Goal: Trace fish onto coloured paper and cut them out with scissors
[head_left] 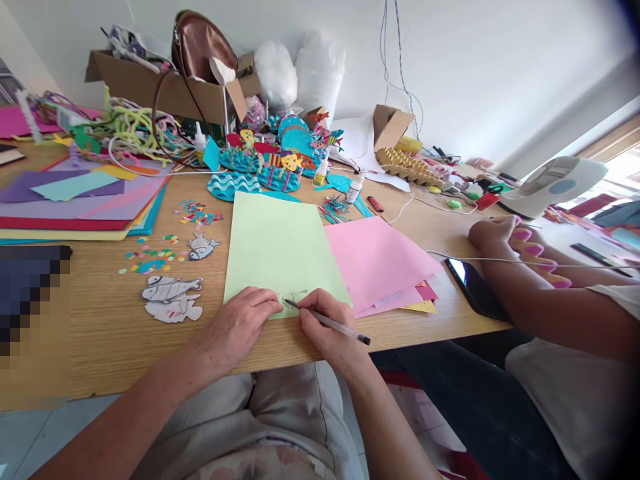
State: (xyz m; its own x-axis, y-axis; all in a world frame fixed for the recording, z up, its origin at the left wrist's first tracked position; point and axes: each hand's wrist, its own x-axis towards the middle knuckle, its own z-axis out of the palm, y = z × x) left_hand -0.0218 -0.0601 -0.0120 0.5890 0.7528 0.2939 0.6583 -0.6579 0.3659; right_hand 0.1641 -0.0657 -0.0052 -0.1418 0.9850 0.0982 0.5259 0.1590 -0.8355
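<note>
A sheet of light green paper (277,240) lies in front of me on the wooden table. Near its lower edge is a small pen drawing of a fish (295,297). My right hand (327,327) grips a pen (343,327) with a clear barrel and dark end, its tip on the drawing. My left hand (250,317) rests flat on the sheet's lower left edge, fingers stretched towards the drawing. Left of the sheet lie paper fish cutouts (173,293) and a smaller fish cutout (203,247). Pink paper (380,260) sits partly under the green sheet's right side.
Coloured paper sheets (120,200) are stacked at left, with confetti (155,257) nearby. Decorated blue paper crafts (275,157), glue bottles (355,188) and a cardboard box (155,90) stand behind. At right are a phone (473,287), another person's arm (540,300) and a cable.
</note>
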